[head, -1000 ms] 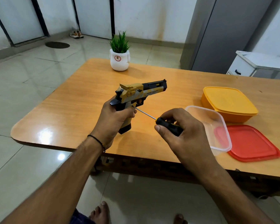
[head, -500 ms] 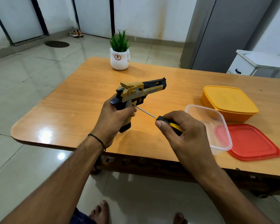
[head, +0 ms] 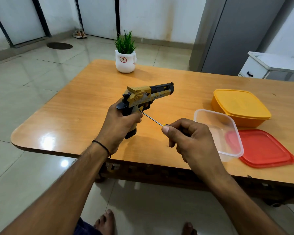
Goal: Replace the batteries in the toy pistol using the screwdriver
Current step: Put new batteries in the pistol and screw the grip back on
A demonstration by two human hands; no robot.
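Since a moment ago the right hand has closed further over the screwdriver, so the black and yellow handle that showed before is now almost wholly hidden in the fist, with only a speck of yellow at the thumb tip. The thin metal shaft runs up and to the left, and its tip touches the side of the toy pistol at the top of the grip, just above the left hand's fingers.

The left hand is clamped around the pistol's grip and holds it upright above the surface, barrel pointing right and slightly away. The pistol has a yellow and pale patterned body, a black front half to the slide, a black hammer and rear, and a black base showing below the fist.

To the right on the surface lie a clear empty box, a closed yellow box behind it and a red lid beside it. A small potted plant stands at the far edge.
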